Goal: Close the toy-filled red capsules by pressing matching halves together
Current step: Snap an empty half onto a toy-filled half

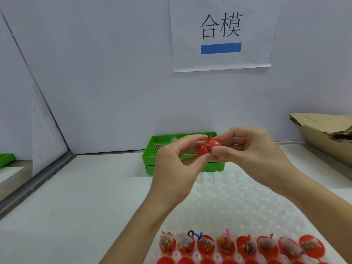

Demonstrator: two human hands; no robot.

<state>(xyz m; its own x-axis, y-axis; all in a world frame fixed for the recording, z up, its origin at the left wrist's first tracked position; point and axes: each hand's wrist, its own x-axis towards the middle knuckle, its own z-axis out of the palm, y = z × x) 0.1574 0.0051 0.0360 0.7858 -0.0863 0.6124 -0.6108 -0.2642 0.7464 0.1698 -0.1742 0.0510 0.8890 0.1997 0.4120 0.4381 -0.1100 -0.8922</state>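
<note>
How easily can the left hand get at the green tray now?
Probably not yet: the left hand and right hand both pinch the red capsule. The green tray sits just behind, unobstructed.

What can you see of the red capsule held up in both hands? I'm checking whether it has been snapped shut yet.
The red capsule is glossy plastic in two rounded halves, held in the air in front of the green tray. The halves meet at an angle, with a dark gap still showing between them, so it does not look fully shut. The left hand pinches the left half between thumb and fingers; the right hand grips the right half, thumb on its front. Its contents are hidden.
</note>
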